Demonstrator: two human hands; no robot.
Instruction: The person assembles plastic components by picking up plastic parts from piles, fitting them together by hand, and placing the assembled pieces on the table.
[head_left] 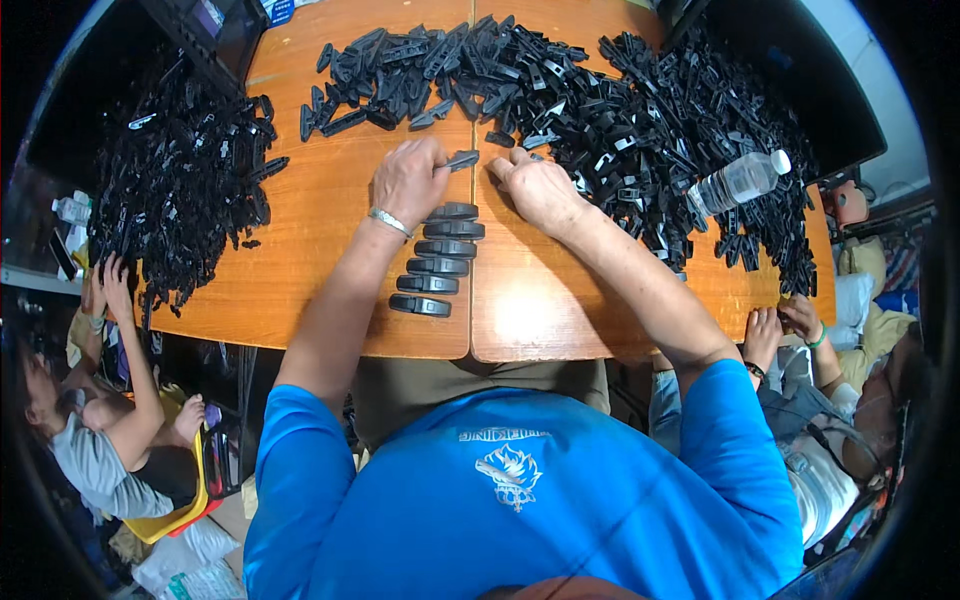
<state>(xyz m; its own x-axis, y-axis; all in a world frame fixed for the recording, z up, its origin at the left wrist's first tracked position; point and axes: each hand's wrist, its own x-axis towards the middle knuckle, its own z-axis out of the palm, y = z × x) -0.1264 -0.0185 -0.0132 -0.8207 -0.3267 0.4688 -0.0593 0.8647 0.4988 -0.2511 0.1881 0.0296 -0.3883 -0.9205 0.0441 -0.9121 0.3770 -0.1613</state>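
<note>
My left hand (408,182) is closed on a dark grey plastic clip part (462,160), which sticks out past the thumb toward the right. Across the table seam, my right hand (540,192) is curled beside the near edge of the heaped pieces. Its fingertips are partly hidden, and I cannot make out what they grip. Below my left hand, several black oblong clips (441,266) lie in a slanting column just left of the seam. Just beyond both hands is a curved pile of dark grey clip parts (410,75).
Small black parts (625,140) pile up on the right, with a plastic bottle (740,182) lying on them. Another black heap (185,190) covers the left side of the wooden table (560,310). Co-workers' hands touch the table edges at left (115,287) and right (765,335).
</note>
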